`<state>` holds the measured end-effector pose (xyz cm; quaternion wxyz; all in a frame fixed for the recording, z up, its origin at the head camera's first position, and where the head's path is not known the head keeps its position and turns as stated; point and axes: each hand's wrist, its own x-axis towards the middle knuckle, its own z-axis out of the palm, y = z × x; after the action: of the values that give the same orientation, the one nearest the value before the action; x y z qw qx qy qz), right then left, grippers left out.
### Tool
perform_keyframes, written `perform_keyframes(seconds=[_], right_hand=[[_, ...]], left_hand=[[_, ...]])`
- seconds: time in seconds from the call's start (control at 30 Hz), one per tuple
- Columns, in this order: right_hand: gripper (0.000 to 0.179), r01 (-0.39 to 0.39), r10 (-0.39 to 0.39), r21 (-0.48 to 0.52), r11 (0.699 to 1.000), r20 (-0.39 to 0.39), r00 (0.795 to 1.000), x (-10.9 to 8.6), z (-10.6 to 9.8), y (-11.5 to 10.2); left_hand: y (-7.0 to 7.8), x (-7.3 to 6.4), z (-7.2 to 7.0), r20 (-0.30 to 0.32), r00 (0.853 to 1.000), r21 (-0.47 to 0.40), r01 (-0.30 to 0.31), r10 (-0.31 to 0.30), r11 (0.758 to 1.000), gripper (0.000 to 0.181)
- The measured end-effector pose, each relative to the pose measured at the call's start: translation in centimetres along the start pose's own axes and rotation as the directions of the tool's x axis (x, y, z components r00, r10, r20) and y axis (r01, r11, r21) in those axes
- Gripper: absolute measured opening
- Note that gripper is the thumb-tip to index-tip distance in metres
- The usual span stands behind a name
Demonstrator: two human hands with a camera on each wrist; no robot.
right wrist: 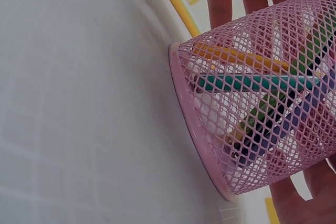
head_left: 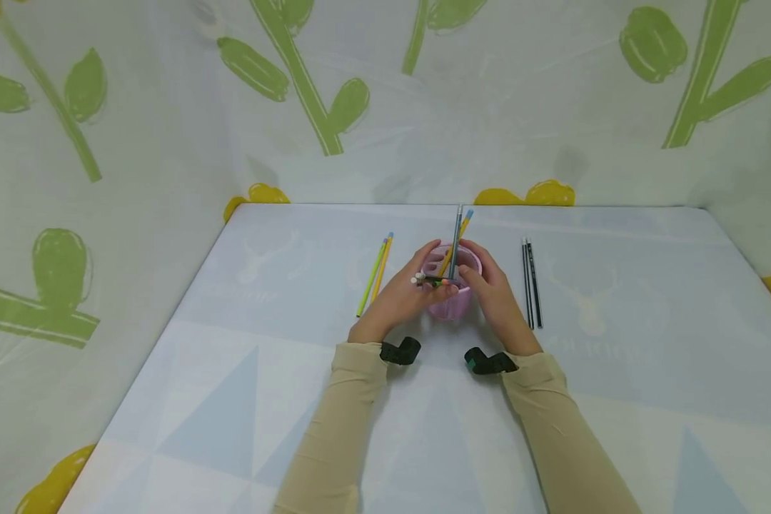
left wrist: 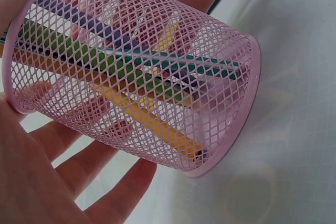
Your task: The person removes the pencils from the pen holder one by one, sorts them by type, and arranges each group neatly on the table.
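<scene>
Between my two hands is a pink mesh pencil cup, its base at the table surface. My left hand holds the cup's left side, with its thumb across the near rim; its fingers spread along the mesh in the left wrist view. Around the other side, my right hand grips the cup, thumb by the rim. Several pencils stand inside, among them a yellow pencil and a teal pencil. Others lean low over the rim by the left thumb, their white ends sticking out leftward.
On the table, a green pencil and a yellow pencil lie left of the cup. Two black pencils lie to its right. A wall with painted green leaves rises behind the far table edge.
</scene>
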<state>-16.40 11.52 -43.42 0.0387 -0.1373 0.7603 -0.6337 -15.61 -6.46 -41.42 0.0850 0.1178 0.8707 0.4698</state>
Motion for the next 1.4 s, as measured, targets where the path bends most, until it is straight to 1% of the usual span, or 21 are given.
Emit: perform_keyframes(seconds=[0.17, 0.27, 0.37, 0.5, 0.6, 0.73, 0.83, 0.97, 1.0, 1.13, 1.23, 1.4], right_hand=[[0.044, 0.013, -0.013, 0.006, 1.0, -0.012, 1.0, -0.1, 0.0, -0.5], [0.046, 0.033, -0.032, 0.02, 0.999, -0.021, 0.999, -0.2, 0.0, -1.5], [0.048, 0.023, -0.023, 0.013, 1.0, -0.027, 0.999, -0.5, 0.1, -2.5], [0.048, 0.009, -0.01, -0.021, 1.0, -0.049, 0.999, -0.9, 0.3, -3.1], [0.046, 0.022, -0.025, -0.058, 0.998, -0.066, 0.998, -0.9, 0.3, -3.1], [0.044, 0.04, -0.051, -0.119, 0.992, -0.094, 0.994, -0.2, 0.0, -1.6], [0.043, 0.051, -0.072, -0.15, 0.987, -0.14, 0.988, 0.3, -0.2, -0.3], [0.038, 0.076, -0.106, -0.144, 0.987, -0.214, 0.971, 0.4, -0.4, 0.0], [0.037, 0.087, -0.113, -0.126, 0.988, -0.225, 0.968, 0.5, -0.6, 0.1], [0.036, 0.085, -0.114, -0.124, 0.989, -0.248, 0.962, 0.6, -1.1, 0.1], [0.037, 0.077, -0.115, -0.155, 0.985, -0.256, 0.96, 0.7, -1.2, 0.4], [0.036, 0.082, -0.136, -0.198, 0.977, -0.278, 0.951, 1.8, -1.5, 3.5]], left_hand=[[-0.1, 0.1, 0.1, 0.004, 1.0, -0.014, 0.01, -0.01, 1.0, 0.084], [-0.1, 0.2, 0.1, -0.006, 1.0, -0.018, 0.016, -0.016, 1.0, 0.084], [-0.2, 0.2, 0.2, -0.01, 0.999, -0.02, 0.03, -0.03, 0.999, 0.083], [-0.3, 0.1, 0.3, -0.009, 0.999, -0.029, 0.038, -0.039, 0.999, 0.082], [-0.3, 0.1, 0.3, -0.024, 0.999, -0.02, 0.02, -0.02, 1.0, 0.082], [-0.2, 0.3, 0.2, -0.039, 0.999, -0.006, 0.008, -0.009, 1.0, 0.082], [-0.1, 0.3, 0.2, -0.033, 0.999, -0.008, 0.019, -0.019, 1.0, 0.081], [0.1, 0.2, 0.1, -0.036, 0.999, -0.007, 0.019, -0.019, 1.0, 0.081], [0.2, 0.2, 0.0, -0.039, 0.999, -0.007, 0.018, -0.018, 1.0, 0.081], [0.3, 0.2, 0.0, -0.039, 0.999, -0.008, 0.022, -0.022, 1.0, 0.08], [0.2, 0.2, 0.0, -0.025, 0.999, -0.021, 0.029, -0.03, 0.999, 0.081], [0.1, 0.2, 0.2, -0.03, 0.999, -0.025, 0.027, -0.027, 0.999, 0.082]])
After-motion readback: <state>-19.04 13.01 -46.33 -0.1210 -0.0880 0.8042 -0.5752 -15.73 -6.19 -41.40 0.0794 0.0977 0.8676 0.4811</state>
